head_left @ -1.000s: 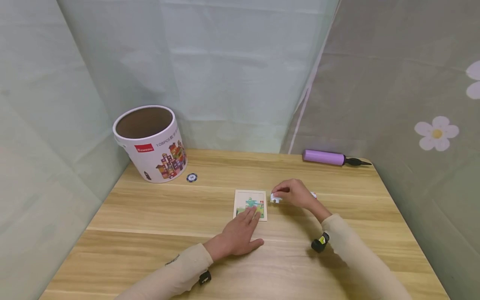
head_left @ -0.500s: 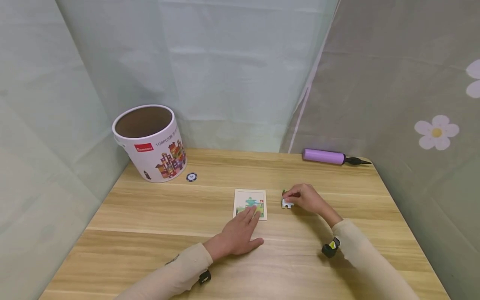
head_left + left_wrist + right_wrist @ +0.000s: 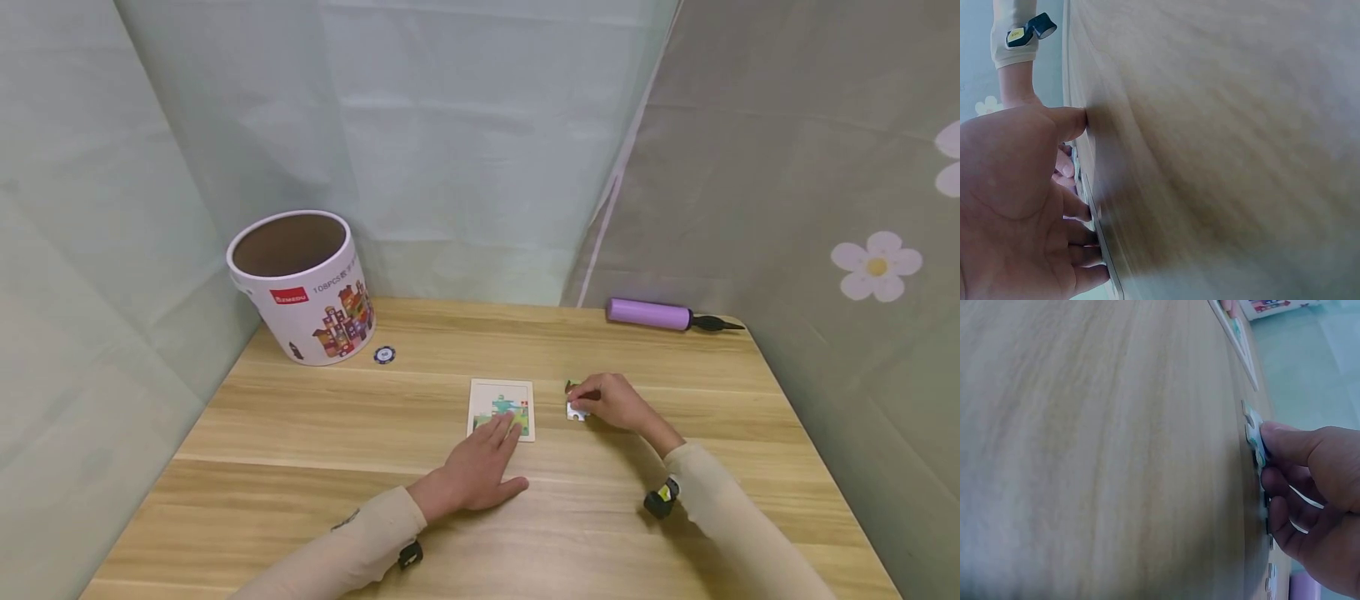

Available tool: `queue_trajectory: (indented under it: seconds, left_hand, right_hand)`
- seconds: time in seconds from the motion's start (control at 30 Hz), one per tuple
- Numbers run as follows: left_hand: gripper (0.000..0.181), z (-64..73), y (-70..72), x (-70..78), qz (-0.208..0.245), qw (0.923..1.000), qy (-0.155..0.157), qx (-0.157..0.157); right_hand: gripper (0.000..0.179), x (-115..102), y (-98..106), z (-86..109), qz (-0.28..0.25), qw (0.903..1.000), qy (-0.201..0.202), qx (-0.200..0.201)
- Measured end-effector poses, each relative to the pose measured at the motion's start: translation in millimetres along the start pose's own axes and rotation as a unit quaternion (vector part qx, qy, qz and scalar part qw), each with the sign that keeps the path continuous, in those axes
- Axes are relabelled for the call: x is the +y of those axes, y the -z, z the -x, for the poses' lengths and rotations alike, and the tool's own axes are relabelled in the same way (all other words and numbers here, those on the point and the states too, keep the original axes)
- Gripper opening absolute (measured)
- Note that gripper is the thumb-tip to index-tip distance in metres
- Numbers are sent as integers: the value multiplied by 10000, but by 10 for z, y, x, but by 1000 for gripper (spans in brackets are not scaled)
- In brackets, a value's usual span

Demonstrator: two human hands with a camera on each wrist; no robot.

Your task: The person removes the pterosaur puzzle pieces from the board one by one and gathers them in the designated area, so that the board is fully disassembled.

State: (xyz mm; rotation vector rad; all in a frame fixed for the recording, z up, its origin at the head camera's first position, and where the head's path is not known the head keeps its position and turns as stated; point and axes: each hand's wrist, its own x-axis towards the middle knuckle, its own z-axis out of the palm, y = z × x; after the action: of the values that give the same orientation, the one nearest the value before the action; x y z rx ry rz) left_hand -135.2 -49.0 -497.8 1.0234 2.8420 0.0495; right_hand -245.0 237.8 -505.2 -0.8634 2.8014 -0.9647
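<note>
My left hand [image 3: 476, 467] lies flat with fingers stretched out, its fingertips on a square puzzle board [image 3: 481, 398] with a pale wooden rim. Several colourful pieces sit in the lower part of the board, partly hidden by those fingers. To the right of the board, my right hand [image 3: 617, 402] pinches a light blue and white jigsaw piece [image 3: 577, 412] between thumb and fingers, close over the table. Green and brown show on another piece [image 3: 572, 386] just behind it, partly covered by the fingers. In the right wrist view, the pinched jigsaw piece [image 3: 1252, 432] shows its notched edge.
A large white bucket [image 3: 300, 321] with printed building blocks stands at the back left, a poker chip [image 3: 385, 355] beside it. Along the back right edge lies a purple hand pump [image 3: 648, 314]. More loose pieces [image 3: 1271, 575] lie beyond the right hand. Curtains [image 3: 480, 150] surround the table.
My right hand has moved right, away from the board, and slightly nearer to me with the jigsaw piece. The green and brown piece now shows behind it. My left hand has stayed still.
</note>
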Motion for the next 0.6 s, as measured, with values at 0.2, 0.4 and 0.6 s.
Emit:
queue_trajectory:
  seconds: [0.2,0.4,0.6]
  left_hand:
    - [81,2,-1,-3,-26,10000,1,-18]
    - [81,8,-1,-3,-7,10000,-45,31]
    - [80,11,-10,1,-37,10000,-22,90]
  right_hand:
    - [6,8,-19,3,125,9999,70,24]
    - [5,-19,8,8,129,9999,49,75]
    - [5,-95,88,-42,-39,9996,35,260]
